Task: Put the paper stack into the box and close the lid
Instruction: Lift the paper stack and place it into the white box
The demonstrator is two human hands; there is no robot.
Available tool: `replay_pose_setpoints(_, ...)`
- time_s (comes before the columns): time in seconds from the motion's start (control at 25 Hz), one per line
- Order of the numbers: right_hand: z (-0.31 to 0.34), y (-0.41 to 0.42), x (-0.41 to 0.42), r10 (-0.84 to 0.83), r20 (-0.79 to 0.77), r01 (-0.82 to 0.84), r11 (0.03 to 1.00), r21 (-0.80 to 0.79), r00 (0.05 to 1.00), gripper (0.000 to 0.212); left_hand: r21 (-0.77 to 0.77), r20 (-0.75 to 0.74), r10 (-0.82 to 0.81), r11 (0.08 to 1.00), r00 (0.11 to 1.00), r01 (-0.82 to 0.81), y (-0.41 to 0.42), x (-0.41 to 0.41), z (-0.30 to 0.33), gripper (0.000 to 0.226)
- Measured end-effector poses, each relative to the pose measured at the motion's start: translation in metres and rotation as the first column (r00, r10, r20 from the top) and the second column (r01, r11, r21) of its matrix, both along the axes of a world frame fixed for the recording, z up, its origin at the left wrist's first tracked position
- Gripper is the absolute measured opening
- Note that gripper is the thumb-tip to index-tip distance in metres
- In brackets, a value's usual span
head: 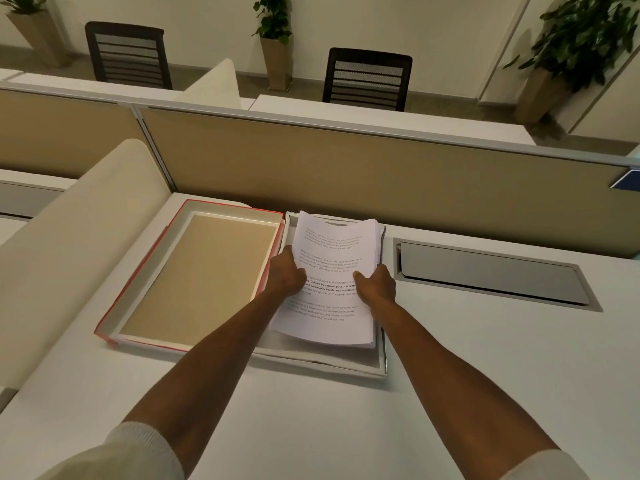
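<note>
A stack of printed white paper (329, 244) is held over a shallow white box (346, 367) on the desk. My left hand (285, 271) grips the stack's left edge and my right hand (375, 285) grips its right edge, thumbs on top. The far end of the stack dips into the box while the near end stays raised. To the left lies the box's lid (194, 275), upside down, with red outer sides and a tan inner face, touching the box's left wall.
A grey cable hatch (491, 271) is set into the white desk (485, 358) right of the box. A tan partition (346, 168) runs along the desk's far edge. A cream curved divider (69, 237) stands on the left. Chairs and potted plants are beyond.
</note>
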State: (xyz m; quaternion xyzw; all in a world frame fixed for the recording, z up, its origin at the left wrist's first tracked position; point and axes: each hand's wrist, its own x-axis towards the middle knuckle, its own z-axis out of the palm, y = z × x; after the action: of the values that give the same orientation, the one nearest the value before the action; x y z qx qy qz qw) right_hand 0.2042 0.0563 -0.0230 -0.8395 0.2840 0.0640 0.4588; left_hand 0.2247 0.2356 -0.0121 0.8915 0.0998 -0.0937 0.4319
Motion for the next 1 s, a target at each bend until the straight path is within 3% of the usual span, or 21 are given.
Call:
replay_pose_setpoints(0.4, -0.012, 0.021, 0.004, 0.069, -0.025, -0.073, 0.980, -0.185, 0.997, 0.041, 0.130, -0.007, -0.044, 0.991, 0.999, 0.044, 0.007, 0.004, -0.020, 0.047)
replay_pose_setpoints(0.6, -0.019, 0.025, -0.008, 0.162, -0.067, -0.174, 0.954, -0.242, 0.984, 0.078, 0.248, 0.016, -0.146, 0.959, 0.989, 0.137, 0.005, -0.005, -0.023, 0.079)
replay_pose_setpoints(0.84, -0.022, 0.032, -0.018, 0.247, -0.069, -0.256, 0.916, -0.308, 0.966, 0.085, 0.282, 0.017, -0.180, 0.945, 0.983, 0.168, 0.000, -0.022, -0.039, 0.070)
replay_pose_setpoints(0.92, -0.023, 0.032, -0.023, 0.294, -0.041, -0.286, 0.876, -0.388, 0.955, 0.084, 0.225, 0.061, -0.149, 0.965, 0.987, 0.132, -0.004, -0.023, -0.042, 0.068)
replay_pose_setpoints(1.0, -0.025, 0.030, -0.029, 0.383, -0.016, -0.336, 0.788, -0.515, 0.924, 0.077, 0.315, 0.150, -0.191, 0.939, 0.970, 0.136, -0.004, -0.024, -0.045, 0.069)
